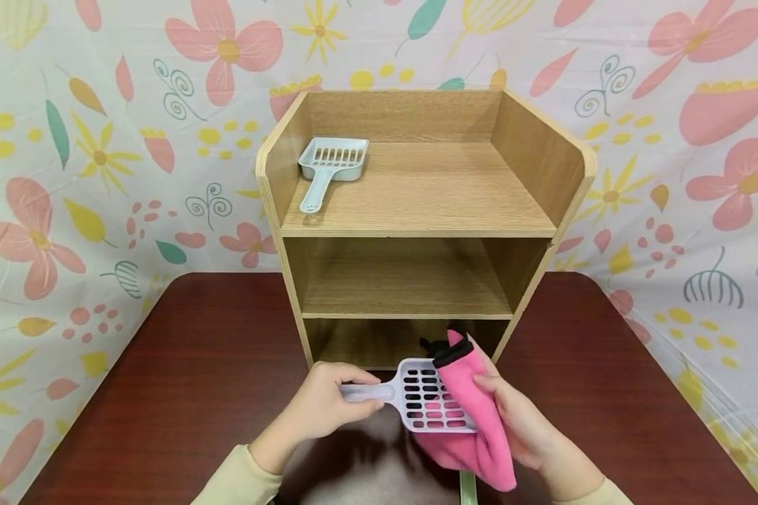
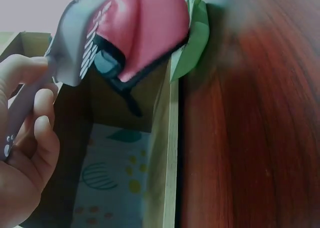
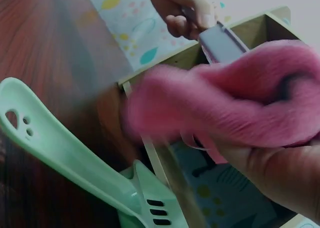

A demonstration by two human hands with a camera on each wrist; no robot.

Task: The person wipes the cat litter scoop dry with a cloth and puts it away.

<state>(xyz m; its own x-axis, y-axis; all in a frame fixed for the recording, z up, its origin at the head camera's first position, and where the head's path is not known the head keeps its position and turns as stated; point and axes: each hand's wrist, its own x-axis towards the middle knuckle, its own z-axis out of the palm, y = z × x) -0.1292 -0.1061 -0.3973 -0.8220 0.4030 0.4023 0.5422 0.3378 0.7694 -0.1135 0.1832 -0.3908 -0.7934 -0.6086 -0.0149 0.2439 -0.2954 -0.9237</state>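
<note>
My left hand (image 1: 328, 403) pinches a lavender slotted litter scoop (image 1: 388, 393) by its handle, the head pointing right. A pink cloth (image 1: 470, 386) with black edging is in my right hand (image 1: 524, 428). It is folded over the right side of the scoop's head, and pink shows through the slots from behind. In the left wrist view the cloth (image 2: 150, 27) lies against the scoop's slotted face. A light green slotted scoop (image 3: 75, 148) is below my right hand near the table's front; only a strip of it shows in the head view.
A wooden shelf unit (image 1: 410, 233) stands on the dark red table (image 1: 215, 337). On its top level, at the left, sits a pale blue litter scoop (image 1: 318, 186) with a matching tray. A flowered cloth backdrop (image 1: 133, 140) hangs behind.
</note>
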